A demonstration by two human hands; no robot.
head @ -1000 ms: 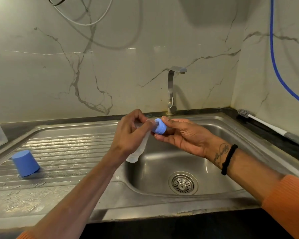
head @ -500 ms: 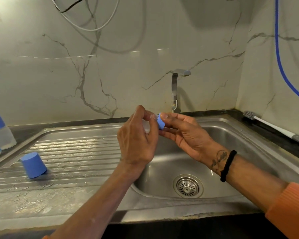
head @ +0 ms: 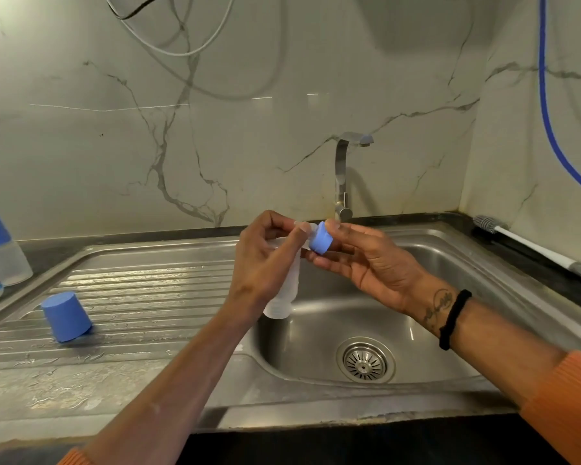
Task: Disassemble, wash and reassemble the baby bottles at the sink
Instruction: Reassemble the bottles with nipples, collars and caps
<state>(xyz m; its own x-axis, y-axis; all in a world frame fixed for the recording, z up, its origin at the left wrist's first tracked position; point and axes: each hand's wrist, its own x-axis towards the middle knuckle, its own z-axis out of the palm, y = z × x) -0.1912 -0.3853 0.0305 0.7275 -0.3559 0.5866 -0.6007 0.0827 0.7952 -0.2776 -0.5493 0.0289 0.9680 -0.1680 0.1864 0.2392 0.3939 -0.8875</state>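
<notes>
Left hand [head: 265, 260] around clear bottle [head: 284, 290], its upper half hidden.

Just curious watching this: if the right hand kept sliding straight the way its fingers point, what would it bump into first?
Probably the left hand gripping the clear bottle; the right hand already pinches the blue collar between them. Depth is hard to judge.

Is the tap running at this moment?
Off, as far as shows: no stream falls from the tap's spout toward the sink basin, and the drain strainer shows no splash.
</notes>
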